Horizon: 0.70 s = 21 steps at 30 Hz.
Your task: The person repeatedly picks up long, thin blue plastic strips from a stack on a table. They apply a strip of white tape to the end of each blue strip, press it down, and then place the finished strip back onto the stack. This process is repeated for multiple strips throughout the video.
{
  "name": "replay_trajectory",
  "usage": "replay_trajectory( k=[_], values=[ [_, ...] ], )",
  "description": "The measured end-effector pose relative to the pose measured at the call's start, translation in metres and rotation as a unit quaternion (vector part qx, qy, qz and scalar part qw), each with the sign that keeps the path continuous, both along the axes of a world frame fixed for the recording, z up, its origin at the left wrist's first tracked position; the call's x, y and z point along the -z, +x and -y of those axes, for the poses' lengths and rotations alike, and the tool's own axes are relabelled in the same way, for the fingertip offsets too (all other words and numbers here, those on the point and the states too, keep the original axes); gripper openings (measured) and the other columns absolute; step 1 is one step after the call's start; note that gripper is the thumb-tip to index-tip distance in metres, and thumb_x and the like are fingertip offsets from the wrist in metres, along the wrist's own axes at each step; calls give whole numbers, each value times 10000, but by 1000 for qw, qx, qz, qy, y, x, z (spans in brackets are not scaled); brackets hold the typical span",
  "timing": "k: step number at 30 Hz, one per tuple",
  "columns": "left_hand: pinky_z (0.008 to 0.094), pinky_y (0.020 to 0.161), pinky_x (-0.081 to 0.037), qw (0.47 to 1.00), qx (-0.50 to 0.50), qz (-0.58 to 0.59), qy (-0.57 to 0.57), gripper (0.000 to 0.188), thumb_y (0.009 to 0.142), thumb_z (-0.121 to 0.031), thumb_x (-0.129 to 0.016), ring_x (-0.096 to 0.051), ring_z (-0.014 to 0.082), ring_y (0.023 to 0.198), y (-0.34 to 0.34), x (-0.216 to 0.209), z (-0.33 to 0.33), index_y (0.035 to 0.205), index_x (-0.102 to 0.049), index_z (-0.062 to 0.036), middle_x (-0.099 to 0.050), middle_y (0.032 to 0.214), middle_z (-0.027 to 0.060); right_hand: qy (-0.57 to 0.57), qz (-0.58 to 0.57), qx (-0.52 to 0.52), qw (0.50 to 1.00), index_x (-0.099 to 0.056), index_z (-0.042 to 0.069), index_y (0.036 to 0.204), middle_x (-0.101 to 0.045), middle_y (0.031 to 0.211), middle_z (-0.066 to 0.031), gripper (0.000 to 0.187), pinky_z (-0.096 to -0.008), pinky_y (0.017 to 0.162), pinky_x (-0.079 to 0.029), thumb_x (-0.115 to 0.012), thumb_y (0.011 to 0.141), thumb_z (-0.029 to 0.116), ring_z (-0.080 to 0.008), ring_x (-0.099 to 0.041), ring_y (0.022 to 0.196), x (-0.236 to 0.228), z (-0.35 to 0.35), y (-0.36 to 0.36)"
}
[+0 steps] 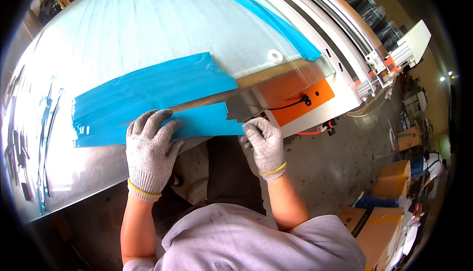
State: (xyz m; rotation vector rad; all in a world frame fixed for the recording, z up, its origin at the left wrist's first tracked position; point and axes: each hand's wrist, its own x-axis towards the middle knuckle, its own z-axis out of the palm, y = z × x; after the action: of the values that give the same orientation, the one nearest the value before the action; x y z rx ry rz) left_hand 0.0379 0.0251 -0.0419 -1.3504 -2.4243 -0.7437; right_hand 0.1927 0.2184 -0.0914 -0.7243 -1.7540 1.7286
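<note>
Narrow blue plastic strips lie side by side on the glass-topped table, forming a wide far band [157,81] and a nearer band [204,118] with a stepped right end. The two bands run together at the left, and a brownish gap shows between them toward the right. Gloved in grey-white knit, my left hand [150,145] rests on the near band with its fingers apart. My right hand [264,143], in a matching glove, pinches the right end of the nearest blue strip at the table's front edge.
A loose bundle of blue strips [278,24] and a white ring [275,56] lie farther back on the glass table top [148,34]. Thin dark and blue offcuts [47,138] lie at left. An orange panel [305,103] with cables and a white machine rail [340,37] stand right; cardboard boxes [377,229] sit on the floor.
</note>
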Motion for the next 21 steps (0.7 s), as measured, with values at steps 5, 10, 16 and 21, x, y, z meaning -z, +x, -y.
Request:
replay_trajectory(
  k=[5, 10, 16, 21],
  values=[
    [504, 1066, -436, 1000, 8, 7, -18, 329, 688, -134, -834, -563, 341, 1263, 1, -3, -2, 1008, -760, -121, -665, 1260, 60, 110, -15, 8, 994, -681, 33, 921, -656, 751, 4, 144, -204, 595, -449, -747, 958, 156, -34, -568, 652, 14, 22, -6],
    [525, 1068, -426, 998, 47, 24, -24, 280, 731, -182, -823, -557, 343, 1273, -5, 0, 3, 1001, -762, -138, -667, 1247, 63, 15, 71, -46, 996, -673, 19, 916, -660, 756, -5, 155, -211, 582, -463, -725, 972, 154, -47, -595, 643, 13, 17, -4],
    [520, 1082, -430, 997, 68, 32, -30, 366, 645, -137, -850, -546, 364, 1292, -4, -3, 5, 999, -758, -122, -670, 1248, 58, -77, 15, -57, 995, -690, -14, 977, -690, 825, -36, 100, -224, 611, -510, -711, 959, 82, -65, -619, 663, 3, 26, -10],
    [528, 1092, -423, 999, 25, 26, -36, 480, 643, -135, -857, -543, 372, 1293, -1, -4, 0, 1104, -730, -98, -663, 1268, 67, 32, -3, -26, 999, -711, -36, 1043, -703, 876, -51, 138, -241, 659, -544, -728, 945, 60, -66, -608, 747, 8, 32, -3]
  ],
)
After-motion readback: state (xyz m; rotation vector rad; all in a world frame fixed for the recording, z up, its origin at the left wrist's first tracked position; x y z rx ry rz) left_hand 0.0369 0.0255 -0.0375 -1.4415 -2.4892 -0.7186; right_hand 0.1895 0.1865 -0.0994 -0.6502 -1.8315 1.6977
